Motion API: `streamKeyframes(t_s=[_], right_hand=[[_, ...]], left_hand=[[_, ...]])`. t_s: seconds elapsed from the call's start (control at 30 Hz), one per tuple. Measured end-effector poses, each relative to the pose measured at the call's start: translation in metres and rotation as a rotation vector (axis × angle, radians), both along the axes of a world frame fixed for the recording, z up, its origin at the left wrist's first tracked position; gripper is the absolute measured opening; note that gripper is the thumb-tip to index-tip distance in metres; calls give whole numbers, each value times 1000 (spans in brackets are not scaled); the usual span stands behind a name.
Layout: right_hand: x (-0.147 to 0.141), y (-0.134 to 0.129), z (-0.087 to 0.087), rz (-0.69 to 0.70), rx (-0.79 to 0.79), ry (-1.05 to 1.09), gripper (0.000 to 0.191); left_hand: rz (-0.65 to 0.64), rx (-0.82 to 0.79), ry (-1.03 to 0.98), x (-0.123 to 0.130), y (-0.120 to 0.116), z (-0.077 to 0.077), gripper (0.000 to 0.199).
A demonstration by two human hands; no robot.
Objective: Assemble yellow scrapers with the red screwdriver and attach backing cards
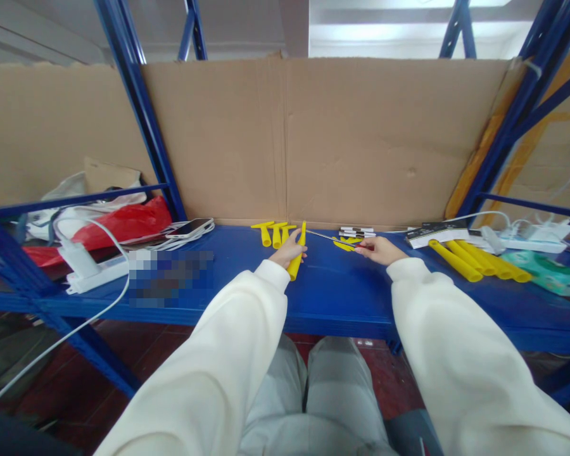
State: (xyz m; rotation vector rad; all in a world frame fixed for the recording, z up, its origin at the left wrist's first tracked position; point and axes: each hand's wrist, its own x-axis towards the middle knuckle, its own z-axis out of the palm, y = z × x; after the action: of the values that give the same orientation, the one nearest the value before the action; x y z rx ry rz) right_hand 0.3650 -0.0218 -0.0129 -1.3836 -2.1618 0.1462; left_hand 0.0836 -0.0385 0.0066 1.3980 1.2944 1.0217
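My left hand [287,251] is closed around a yellow tube [295,266] held nearly upright over the blue shelf. In my right hand [380,249], the fingers pinch a thin metal rod [325,237], whose far end points left toward the upper part of the tube. Several yellow T-shaped pieces [276,235] stand just left of my left hand. Small flat yellow pieces [344,243] lie between my hands, with black-and-white strips [356,232] behind them.
Several yellow tubes [456,261] rest at the right on a black-and-white box [437,233], beside a green packet [546,272]. At the left are a phone [190,228], a power strip [99,273] and a red bag [123,225]. Cardboard [361,139] stands behind.
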Motion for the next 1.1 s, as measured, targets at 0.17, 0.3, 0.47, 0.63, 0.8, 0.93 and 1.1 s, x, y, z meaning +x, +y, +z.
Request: streamKeyframes(t_s=[0.17,0.3,0.47,0.63,0.8,0.93,1.1], right_hand=[[2,5,-7,-24,47,107,39],[4,7,-11,-20,37,75,37],[3,6,-11,-3,1,13,37],[5,10,-12,-24,58,21,39],[7,9,-13,-31,72,3,38],[4,5,-10,15,-14,-34,42],[2,6,-9,-30,66,49,41]], left_hand=[[-12,23,19,-1,1,-2,77],[-16,35,29,-2,2,-3,80],[-20,16,33,-1,0,-1,78],[-31,12,48,0,-1,0,77],[-18,12,52,0,0,0,77],[-17,7,51,0,1,0,78],[-13,11,61,0,1,1,76]])
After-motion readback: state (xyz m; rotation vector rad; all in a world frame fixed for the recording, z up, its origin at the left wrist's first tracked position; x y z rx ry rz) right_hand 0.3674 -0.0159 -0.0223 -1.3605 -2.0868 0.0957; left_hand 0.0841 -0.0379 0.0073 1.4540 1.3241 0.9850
